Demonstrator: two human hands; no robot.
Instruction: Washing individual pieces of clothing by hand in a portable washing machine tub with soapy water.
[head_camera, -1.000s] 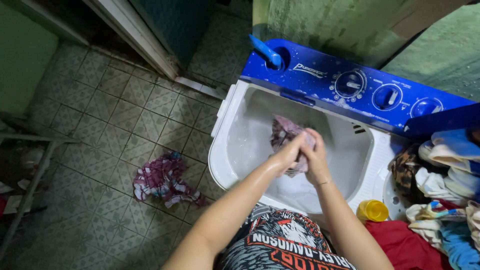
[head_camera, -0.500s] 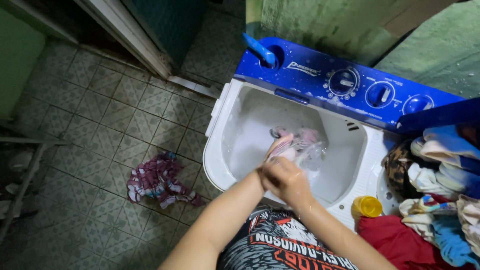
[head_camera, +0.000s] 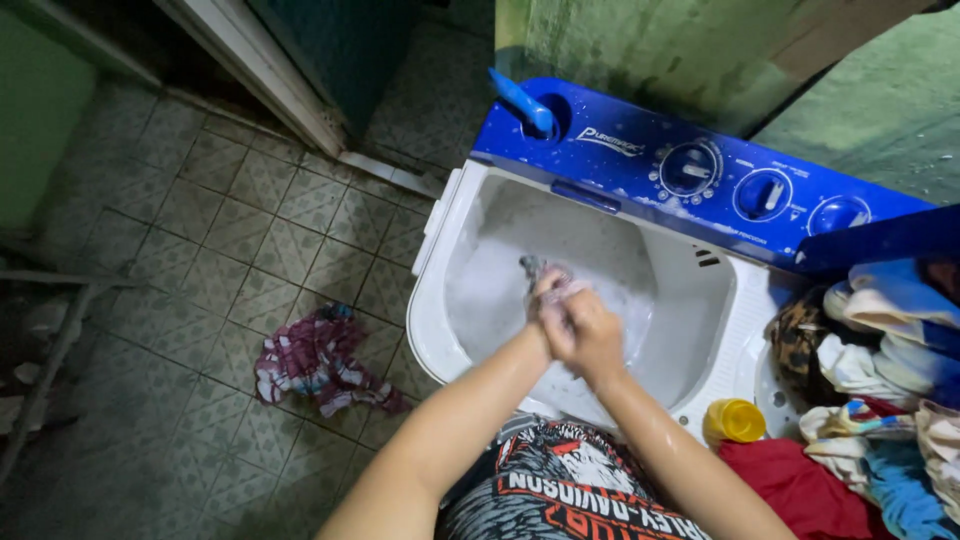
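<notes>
— Start at the left of the frame. Anything different there?

— No. The crumpled checked cloth (head_camera: 318, 360) lies on the tiled floor (head_camera: 200, 230) at lower left just as it did a second ago. The change is in the middle: the wet pinkish garment (head_camera: 548, 277), which was stretched out and higher over the tub half a second back, is now bunched small and low over the soapy water in the white wash tub (head_camera: 440, 330).

— And the hands?

— The left hand (head_camera: 548, 300) and right hand (head_camera: 592, 335) are pressed together at centre frame, fingers curled tight round the bunched fabric. To me that reads as a rubbing stroke, the cloth being worked between the palms.

— What can't you make out?

— Most of the garment is buried inside the two grips; only a dark tuft shows above the knuckles, so its kind is unclear. Foam hides whatever else sits in the water. Further right, the blue control panel (head_camera: 700, 170) is plain enough, the yellow cap (head_camera: 735, 420) sits on the machine's rim, and the heap of laundry (head_camera: 880, 370) at the right edge runs out of frame.
</notes>
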